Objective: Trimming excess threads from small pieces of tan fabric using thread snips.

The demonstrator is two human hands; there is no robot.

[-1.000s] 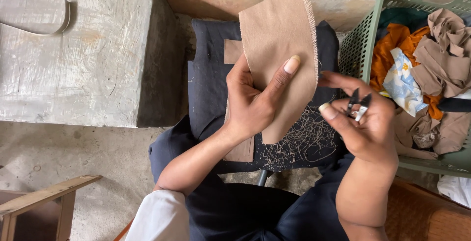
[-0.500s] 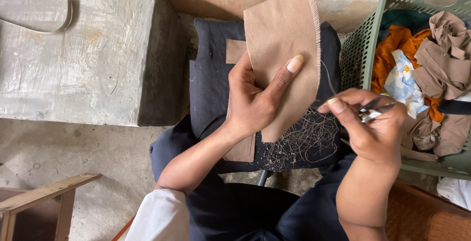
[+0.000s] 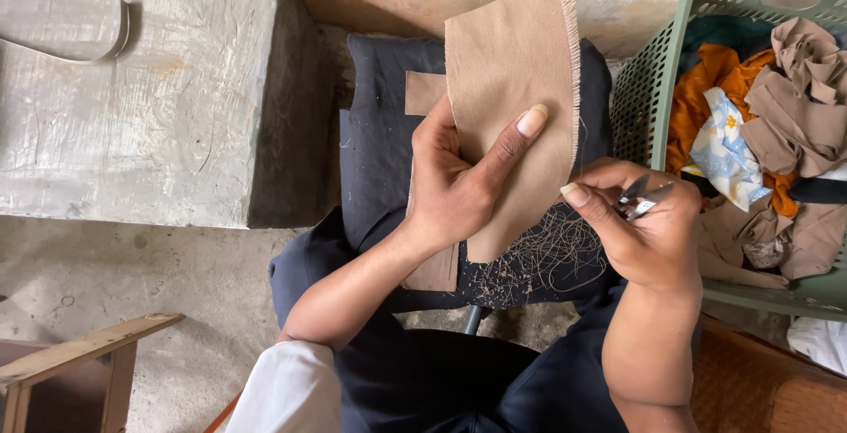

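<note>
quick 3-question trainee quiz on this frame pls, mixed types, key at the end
1. True or false: the left hand holds the tan fabric piece up, thumb pressed on its face.
2. What does the right hand hold? A) a needle and spool B) small thread snips C) a marker
3. Fill in: loose cut threads lie on the dark ___ under the hands.

Key
1. True. The fabric's frayed edge faces the right hand.
2. B. The metal blades stick out between the fingers, close to the fabric's frayed edge; the green basket of cloth pieces sits just beyond.
3. Cushion.
</note>
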